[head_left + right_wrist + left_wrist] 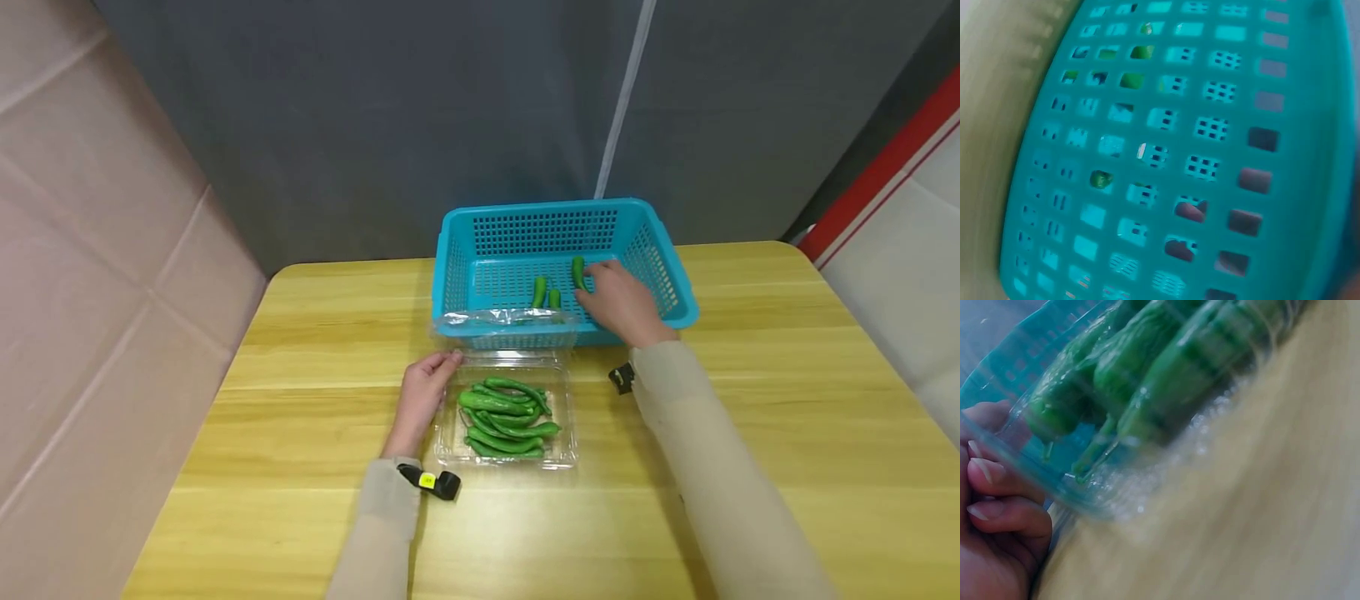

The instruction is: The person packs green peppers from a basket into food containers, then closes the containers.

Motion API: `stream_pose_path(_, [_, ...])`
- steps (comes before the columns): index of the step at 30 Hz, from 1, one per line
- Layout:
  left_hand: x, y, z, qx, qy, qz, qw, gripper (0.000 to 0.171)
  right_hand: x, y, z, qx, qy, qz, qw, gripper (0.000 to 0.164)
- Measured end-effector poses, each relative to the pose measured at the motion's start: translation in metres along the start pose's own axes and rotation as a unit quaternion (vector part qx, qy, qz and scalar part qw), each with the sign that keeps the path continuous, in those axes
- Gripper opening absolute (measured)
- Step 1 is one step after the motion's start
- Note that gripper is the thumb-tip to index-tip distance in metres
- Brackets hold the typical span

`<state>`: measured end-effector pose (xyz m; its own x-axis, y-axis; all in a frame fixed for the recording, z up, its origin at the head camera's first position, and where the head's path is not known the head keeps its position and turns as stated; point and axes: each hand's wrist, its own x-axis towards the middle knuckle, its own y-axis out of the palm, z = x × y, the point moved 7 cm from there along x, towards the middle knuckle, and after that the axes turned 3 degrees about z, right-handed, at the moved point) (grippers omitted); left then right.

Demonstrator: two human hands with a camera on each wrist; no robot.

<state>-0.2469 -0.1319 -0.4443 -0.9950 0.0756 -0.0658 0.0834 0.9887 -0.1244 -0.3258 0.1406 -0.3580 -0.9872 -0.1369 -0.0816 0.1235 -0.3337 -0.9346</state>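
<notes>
On the table lies a clear plastic clamshell box (566, 417), lid raised, with several long green peppers (502, 417) inside. My left hand (424, 388) pinches its far left corner by the hinge. The left wrist view shows curled fingers (1013, 519) at the box wall, with peppers (1147, 375) behind the plastic. Beyond the box, my right hand (621, 302) reaches into a blue plastic basket (442, 275) and pinches a green pepper (578, 272) between thumb and fingers. In the right wrist view, the basket's slotted wall (1166, 137) mostly hides that hand.
Two more peppers (539, 292) lie in the basket near its front wall. The raised clear lid (502, 329) overlaps the basket's front rim. A dark grey curtain (420, 125) hangs behind the wooden table (315, 392), with a pale padded wall at the left.
</notes>
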Motion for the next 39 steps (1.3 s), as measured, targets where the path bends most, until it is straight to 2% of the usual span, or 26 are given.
stream_pose_path(7, [-0.001,-0.003,-0.001,0.007,-0.001,-0.006,1.0,0.026,0.013,0.014,-0.002,-0.01,0.023,0.117,0.993,0.055])
stream_pose_path(12, [-0.003,-0.003,-0.001,0.01,0.0,-0.011,0.9999,0.026,0.02,0.022,0.0,-0.008,0.017,0.174,0.985,0.054])
stream_pose_path(17, [-0.004,-0.002,-0.002,0.011,0.003,-0.011,0.9999,0.026,0.024,0.028,0.002,-0.019,-0.004,0.202,0.979,0.051])
stream_pose_path(23, [-0.005,-0.001,-0.004,0.019,0.004,-0.015,0.9997,0.026,0.026,0.034,-0.001,-0.036,0.006,0.232,0.972,0.052])
stream_pose_path(27, [-0.005,-0.002,-0.004,0.025,0.008,-0.017,0.9995,0.026,0.027,0.037,-0.001,-0.035,-0.006,0.242,0.97,0.051])
stream_pose_path(33, [0.003,-0.002,0.01,0.013,0.0,-0.009,0.9999,0.032,0.028,0.042,-0.005,-0.071,-0.017,0.254,0.964,0.051])
stream_pose_path(36, [0.007,-0.001,0.019,0.018,0.005,-0.012,0.9997,0.038,0.029,0.044,-0.01,-0.067,-0.005,0.257,0.964,0.055])
stream_pose_path(39, [0.009,-0.002,0.022,0.028,0.015,-0.022,0.9993,0.041,0.028,0.045,-0.01,-0.066,-0.01,0.256,0.964,0.056])
